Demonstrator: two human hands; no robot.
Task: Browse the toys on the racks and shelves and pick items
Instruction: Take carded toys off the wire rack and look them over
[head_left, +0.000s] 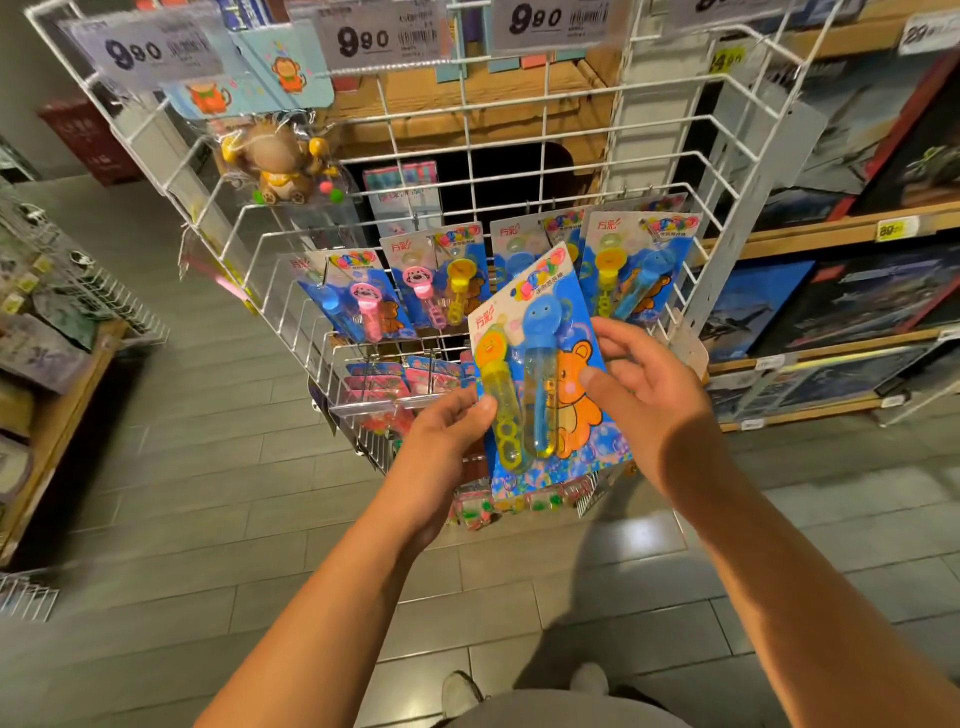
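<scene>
I hold a blue carded bubble-wand pack (545, 364) in front of a white wire rack (467, 171); it carries a yellow and a blue wand and an orange bear print. My left hand (447, 441) grips its lower left edge, thumb on the yellow wand. My right hand (639, 395) holds the right edge, thumb pressed on the bear. More bubble-wand packs (431, 280) hang on the rack's pegs behind. A monkey toy pack (280, 161) hangs higher at the left.
Price tags reading 9.90 (363, 39) top the rack. Wooden shelves with boxed sets (857, 296) stand at the right, another shelf with packets (47, 332) at the left. Grey tiled floor (208, 467) lies below, with my shoes (460, 693) at the bottom.
</scene>
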